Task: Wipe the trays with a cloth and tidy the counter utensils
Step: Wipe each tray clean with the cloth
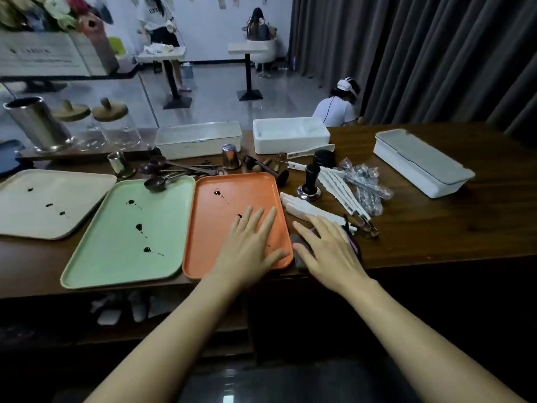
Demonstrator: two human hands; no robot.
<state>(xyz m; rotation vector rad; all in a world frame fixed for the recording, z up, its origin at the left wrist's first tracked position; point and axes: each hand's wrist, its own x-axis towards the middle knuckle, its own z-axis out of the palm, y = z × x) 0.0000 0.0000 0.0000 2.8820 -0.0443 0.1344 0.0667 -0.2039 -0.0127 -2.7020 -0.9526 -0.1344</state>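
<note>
Three trays lie side by side on the dark wooden counter: a cream tray, a green tray and an orange tray. All three carry dark liquid spots. My left hand lies flat with straight fingers on the orange tray's near right part. My right hand rests with spread fingers on a dark cloth beside the tray's right edge; most of the cloth is hidden under it. Dark measuring spoons lie across the green tray's far edge.
Loose utensils crowd the counter behind and right of the orange tray: a tamper, white tongs, wrapped cutlery, a steel cup. White lidded boxes and an open white box stand further back. Jars stand far left.
</note>
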